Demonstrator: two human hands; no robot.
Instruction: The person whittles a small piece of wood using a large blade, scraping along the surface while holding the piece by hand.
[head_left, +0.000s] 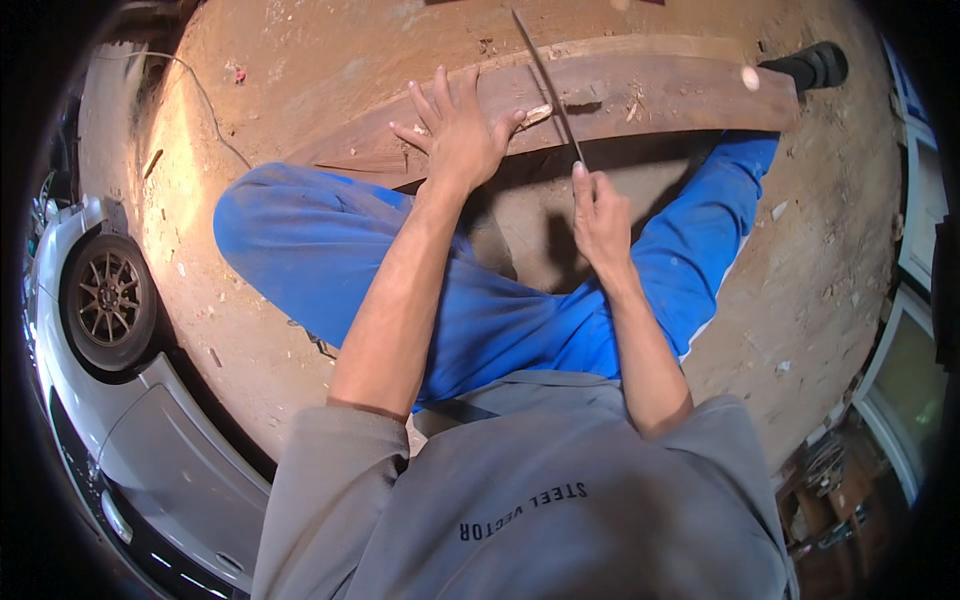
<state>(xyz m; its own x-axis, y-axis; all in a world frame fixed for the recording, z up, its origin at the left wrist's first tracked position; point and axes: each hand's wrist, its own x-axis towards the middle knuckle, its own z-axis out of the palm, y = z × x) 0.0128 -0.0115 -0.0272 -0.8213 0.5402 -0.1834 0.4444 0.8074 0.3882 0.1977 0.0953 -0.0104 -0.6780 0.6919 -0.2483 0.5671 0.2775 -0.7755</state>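
A long brown wooden board lies across in front of me, over my bent legs' far side. My left hand rests on its left half, palm down with the fingers spread. Beside the left thumb is a small pale wood piece; whether the thumb touches it I cannot tell. My right hand is closed around the near end of a long, narrow blade, seen almost edge-on, its exact kind unclear. The blade slants away to the upper left across the board, just right of the pale piece. Its handle is hidden in my fist.
Wood chips lie on the board, next to a dark mark or slot. My blue-trousered legs flank the work on a dusty floor. A silver car stands at left, a cable behind it. Framed panels are at right.
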